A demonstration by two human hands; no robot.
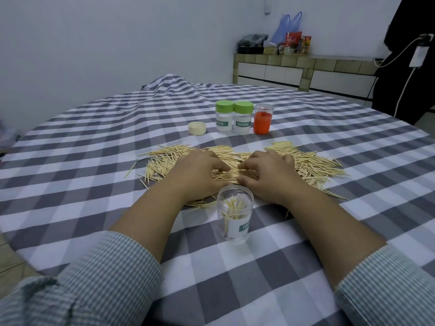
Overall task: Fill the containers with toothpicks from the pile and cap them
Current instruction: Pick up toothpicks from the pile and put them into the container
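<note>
A wide pile of toothpicks (310,161) lies across the checked cloth. My left hand (196,174) and my right hand (267,175) rest on the pile side by side, fingers curled inward and pinching toothpicks between them. In front of my wrists stands an uncapped clear container (235,215) holding a few toothpicks. Behind the pile stand two clear containers with green caps (224,117) (243,118) and an orange container (263,120) under a clear cover. A loose cream cap (197,128) lies to their left.
The grey-and-white checked cloth (94,161) covers the whole table and is rumpled at the far side. A low tiled cabinet (306,71) with bags and boxes stands against the back wall. A dark garment and a charger cable hang at the right.
</note>
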